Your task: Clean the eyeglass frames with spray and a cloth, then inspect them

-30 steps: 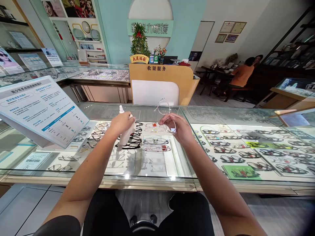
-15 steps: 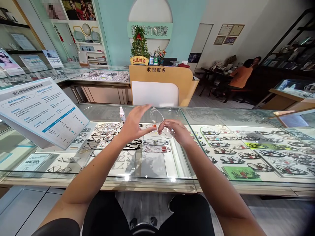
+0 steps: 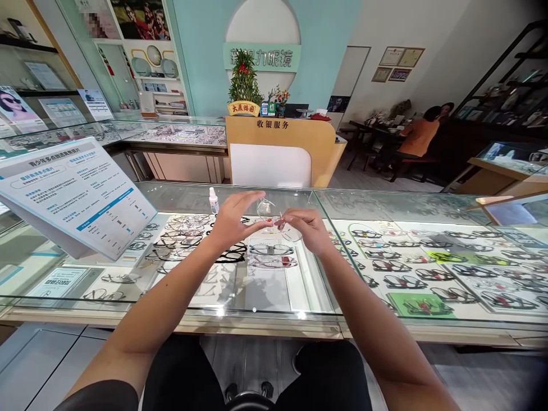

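Note:
A pair of clear-framed glasses (image 3: pixel 268 212) is held over the glass counter (image 3: pixel 240 308) between both hands. My right hand (image 3: pixel 305 229) pinches the right side of the frame. My left hand (image 3: pixel 232 219) has its thumb and fingers closing round the left lens. A small white spray bottle (image 3: pixel 213 201) stands upright on the counter just left of my left hand, untouched.
Rows of spectacle frames lie under the glass. A tilted information board (image 3: pixel 75 191) stands on the counter at the left. A wooden cashier desk (image 3: pixel 280 149) with a potted plant (image 3: pixel 243 85) is behind. A person in orange (image 3: pixel 417 137) sits at a far table on the right.
My left hand set the spray bottle down on the counter and came across to the glasses. The glasses have dropped lower, now between both hands.

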The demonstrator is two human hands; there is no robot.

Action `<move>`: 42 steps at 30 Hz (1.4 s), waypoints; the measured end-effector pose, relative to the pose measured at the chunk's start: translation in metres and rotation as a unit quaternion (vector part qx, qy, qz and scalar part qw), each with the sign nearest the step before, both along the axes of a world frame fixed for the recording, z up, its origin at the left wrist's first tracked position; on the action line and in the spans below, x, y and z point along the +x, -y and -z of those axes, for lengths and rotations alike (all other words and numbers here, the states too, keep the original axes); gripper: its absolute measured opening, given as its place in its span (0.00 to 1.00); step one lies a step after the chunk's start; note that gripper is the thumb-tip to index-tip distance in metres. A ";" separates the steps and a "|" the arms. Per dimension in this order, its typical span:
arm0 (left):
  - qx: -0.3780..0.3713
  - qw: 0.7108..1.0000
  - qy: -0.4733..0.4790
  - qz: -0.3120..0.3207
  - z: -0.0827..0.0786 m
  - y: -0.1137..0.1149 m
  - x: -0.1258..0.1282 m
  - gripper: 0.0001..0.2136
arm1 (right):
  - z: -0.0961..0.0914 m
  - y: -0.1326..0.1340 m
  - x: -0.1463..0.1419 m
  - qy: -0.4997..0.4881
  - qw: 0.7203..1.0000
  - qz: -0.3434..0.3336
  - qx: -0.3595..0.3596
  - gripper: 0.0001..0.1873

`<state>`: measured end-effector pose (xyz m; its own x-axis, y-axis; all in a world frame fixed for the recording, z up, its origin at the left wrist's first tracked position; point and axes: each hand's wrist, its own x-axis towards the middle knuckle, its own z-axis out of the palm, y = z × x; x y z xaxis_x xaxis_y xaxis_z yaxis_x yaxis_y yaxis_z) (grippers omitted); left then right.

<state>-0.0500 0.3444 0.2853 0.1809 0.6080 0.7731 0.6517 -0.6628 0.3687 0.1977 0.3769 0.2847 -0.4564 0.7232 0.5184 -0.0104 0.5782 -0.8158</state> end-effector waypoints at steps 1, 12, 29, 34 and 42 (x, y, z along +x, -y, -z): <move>0.005 1.000 0.005 -0.011 0.000 0.000 0.000 0.35 | 0.001 -0.001 0.001 -0.012 0.999 0.036 0.035 0.18; 0.216 0.961 0.110 -0.136 -0.003 -0.003 -0.008 0.31 | 0.013 -0.003 -0.003 -0.007 0.894 0.263 0.362 0.35; 0.255 0.945 0.168 -0.118 -0.130 0.028 -0.010 0.31 | -0.143 0.037 -0.017 -0.022 0.877 0.263 0.401 0.21; 0.260 0.944 0.160 -0.127 -0.123 0.022 -0.014 0.32 | -0.141 0.039 -0.019 -0.024 0.868 0.279 0.410 0.22; 0.269 0.941 0.131 -0.155 -0.118 0.021 -0.011 0.30 | -0.139 0.038 -0.013 -0.005 0.881 0.278 0.382 0.26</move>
